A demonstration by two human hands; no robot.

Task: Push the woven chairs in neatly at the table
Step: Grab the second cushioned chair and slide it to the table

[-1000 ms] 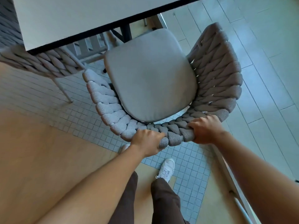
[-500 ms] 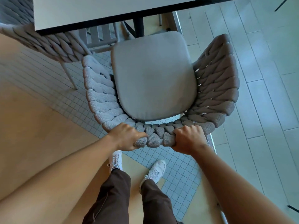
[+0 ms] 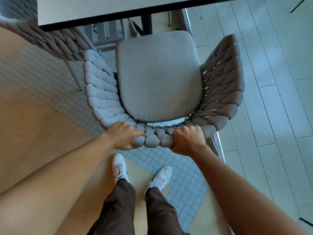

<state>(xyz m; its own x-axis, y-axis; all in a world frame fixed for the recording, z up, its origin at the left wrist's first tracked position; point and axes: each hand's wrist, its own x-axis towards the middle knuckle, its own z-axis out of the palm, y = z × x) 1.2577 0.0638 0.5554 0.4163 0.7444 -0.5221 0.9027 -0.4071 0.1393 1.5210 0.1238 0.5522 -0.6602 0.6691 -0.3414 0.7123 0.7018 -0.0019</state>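
Note:
A grey woven chair (image 3: 223,85) with a smooth grey seat cushion (image 3: 159,77) stands below me, facing the white table (image 3: 94,9) with a black edge at the top. The cushion's front edge is just short of the table edge. My left hand (image 3: 124,137) grips the left part of the chair's braided back rim. My right hand (image 3: 187,139) is closed around the same rim a little to the right. A second woven chair (image 3: 50,38) sits at the upper left, partly under the table.
The black table leg (image 3: 147,24) stands just beyond the cushion. My two white shoes (image 3: 119,168) are on the small-tile floor behind the chair. A metal floor track (image 3: 218,146) runs along the chair's right side, with large grey tiles beyond.
The chair has turned to face the table more squarely, with both hands staying on its back rim. My feet have stepped so both shoes now show.

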